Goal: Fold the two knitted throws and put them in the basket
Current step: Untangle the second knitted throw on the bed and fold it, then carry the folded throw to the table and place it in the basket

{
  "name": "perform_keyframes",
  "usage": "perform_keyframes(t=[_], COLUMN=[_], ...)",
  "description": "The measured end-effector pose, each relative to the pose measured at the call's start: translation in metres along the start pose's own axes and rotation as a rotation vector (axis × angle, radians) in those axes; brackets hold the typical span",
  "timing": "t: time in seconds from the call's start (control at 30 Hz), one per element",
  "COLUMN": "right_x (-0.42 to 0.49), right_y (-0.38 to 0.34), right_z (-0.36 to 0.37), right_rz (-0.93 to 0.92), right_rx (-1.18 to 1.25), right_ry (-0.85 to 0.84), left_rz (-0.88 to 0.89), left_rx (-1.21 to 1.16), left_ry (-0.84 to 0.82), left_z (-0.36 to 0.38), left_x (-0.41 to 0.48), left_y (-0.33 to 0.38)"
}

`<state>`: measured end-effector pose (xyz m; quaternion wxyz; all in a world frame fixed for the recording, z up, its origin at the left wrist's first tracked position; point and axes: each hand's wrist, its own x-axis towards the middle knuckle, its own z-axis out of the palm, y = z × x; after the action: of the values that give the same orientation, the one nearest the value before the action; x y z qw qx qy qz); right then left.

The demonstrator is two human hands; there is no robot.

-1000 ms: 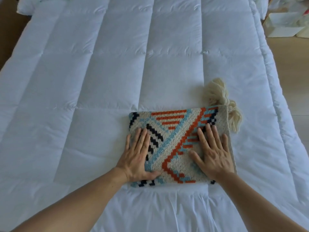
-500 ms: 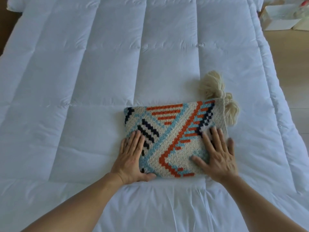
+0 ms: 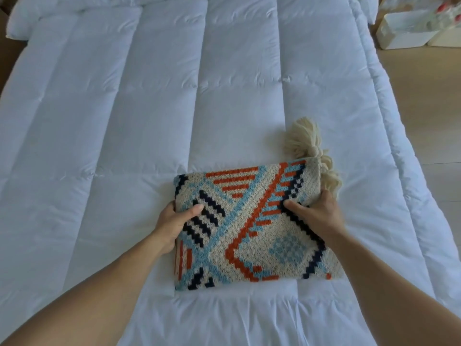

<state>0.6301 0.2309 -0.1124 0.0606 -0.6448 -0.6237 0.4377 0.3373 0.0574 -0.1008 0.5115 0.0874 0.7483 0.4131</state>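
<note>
One folded throw point(image 3: 249, 221), knitted in cream, orange, pale blue and navy, is at the near middle of the bed point(image 3: 124, 121), over its white quilt. Whether it rests there or is raised is unclear. Two hands grasp it. The left hand point(image 3: 172, 223) clasps the left edge, thumb on top. The right hand point(image 3: 318, 216) clasps the far right edge, thumb on top. Two cream tassels point(image 3: 305, 138) splay from the far right corner. Two pale boxes point(image 3: 404, 33) sit on the floor point(image 3: 424, 121), far right.

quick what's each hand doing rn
Left hand: grips the left edge of the folded throw, thumb on top.
Right hand: grips its right edge, thumb on top.
</note>
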Motion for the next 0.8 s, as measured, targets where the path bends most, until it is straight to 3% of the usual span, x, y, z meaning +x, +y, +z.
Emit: perform_keyframes(t=[0.17,0.37,0.63,0.8], right_x=[0.008,-0.012,-0.047,-0.087], right_y=[0.002,-0.007,-0.028,-0.054], right_z=[-0.005,-0.011,-0.033,-0.053], right_rz=[0.058,0.198,0.26,0.238], right_rx=[0.397,0.539,0.626,0.673], right_ry=[-0.162,-0.236,-0.177,-0.076], left_rz=[-0.162,-0.262,-0.237,-0.181], left_rx=[-0.104,-0.142,-0.111,-0.018], left_ry=[-0.163,-0.345,-0.207,-0.244], left_z=[-0.007,-0.01,-0.011,-0.023], left_x=[0.01,-0.001,-0.012,-0.033], left_y=[-0.001,-0.007,0.028,0.088])
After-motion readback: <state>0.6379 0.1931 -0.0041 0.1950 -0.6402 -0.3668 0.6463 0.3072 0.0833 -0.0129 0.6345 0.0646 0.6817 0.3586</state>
